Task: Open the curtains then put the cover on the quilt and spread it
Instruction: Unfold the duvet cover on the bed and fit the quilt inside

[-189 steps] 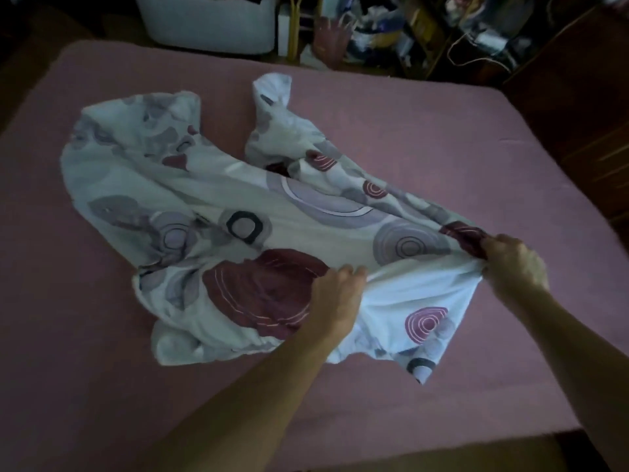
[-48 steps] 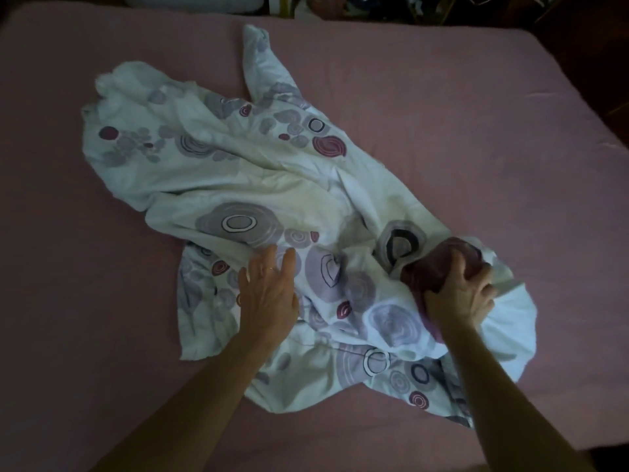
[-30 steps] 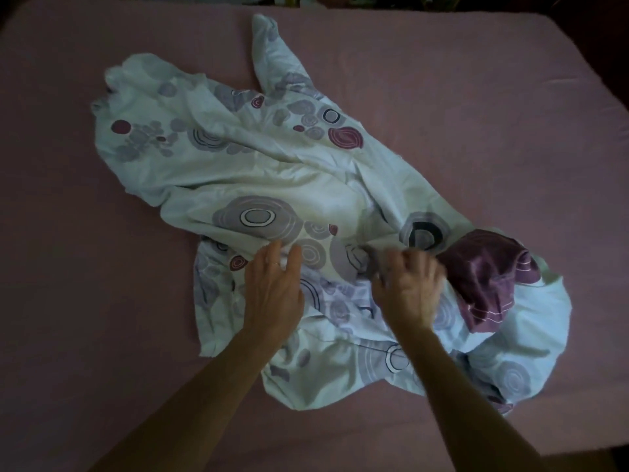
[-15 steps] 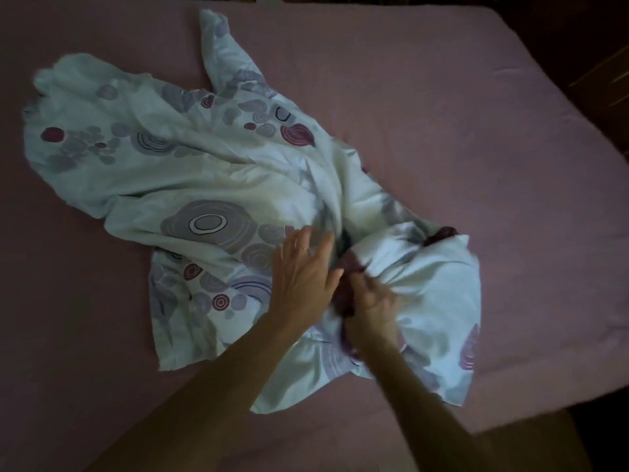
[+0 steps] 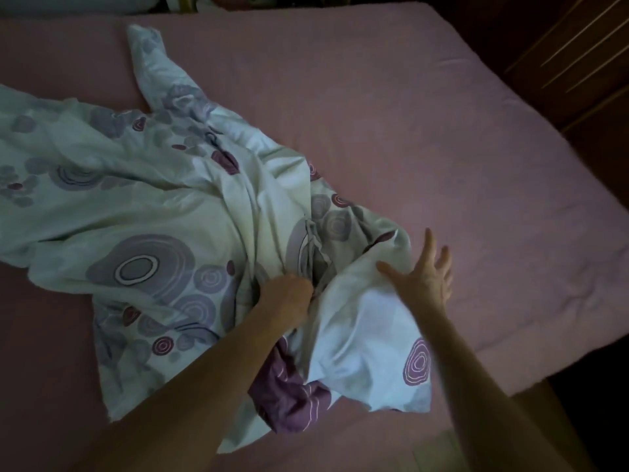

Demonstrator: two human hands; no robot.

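Observation:
A white quilt cover (image 5: 143, 199) printed with purple and grey circles lies crumpled across the pink bed (image 5: 442, 137), from the left edge toward the near right. My left hand (image 5: 289, 294) is pushed into a fold at the cover's middle, its fingers hidden in the cloth. My right hand (image 5: 422, 277) is spread open, fingers apart, over the cover's right corner, thumb on the white fabric. A dark purple patch (image 5: 289, 393) of the cover shows under my left forearm. No quilt is visible.
The room is dim. A dark wooden piece of furniture (image 5: 578, 52) stands close to the bed's right side. The bed's near edge (image 5: 510, 379) runs below my right arm. Pale things (image 5: 78, 5) stand beyond the far edge.
My right hand has let go of the bunched fabric and swung right, opening over the cover's corner. My left hand has closed into the fold. The view shifted right.

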